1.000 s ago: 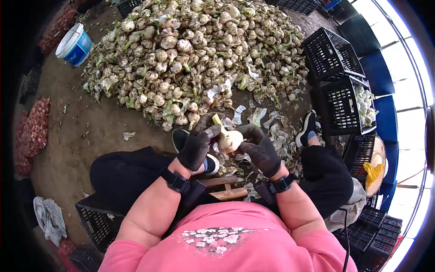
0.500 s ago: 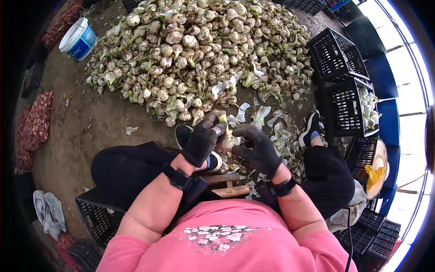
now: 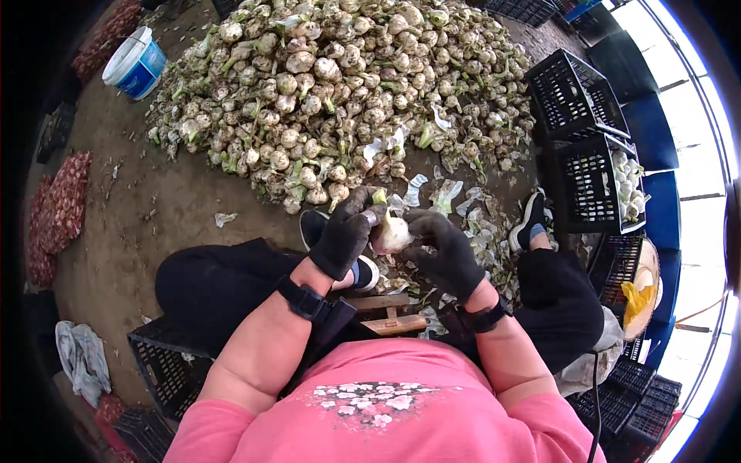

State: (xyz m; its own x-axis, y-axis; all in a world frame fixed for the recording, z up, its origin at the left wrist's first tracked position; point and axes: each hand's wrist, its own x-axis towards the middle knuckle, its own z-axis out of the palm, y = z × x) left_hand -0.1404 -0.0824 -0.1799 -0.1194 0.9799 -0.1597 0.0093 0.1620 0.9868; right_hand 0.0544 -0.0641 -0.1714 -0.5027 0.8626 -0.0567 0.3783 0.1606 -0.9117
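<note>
A pale garlic bulb with a short yellow-green stem is between my two dark-gloved hands, in front of my knees. My left hand is closed on the bulb's stem end from the left. My right hand has curled fingers at the bulb's right side; its fingertips appear to touch it. Beyond them lies a large heap of soiled garlic bulbs. Pale peeled skins are scattered on the dirt floor near my right hand.
A white-and-blue bucket stands upper left, above red mesh sacks. Black crates line the right, one holding white bulbs. A wooden stool is below my hands, another crate at lower left, a straw hat at right.
My hands and the bulb shifted slightly right in the picture, along with the scene. The bulb turned more upright, and my right fingers changed their place on it.
</note>
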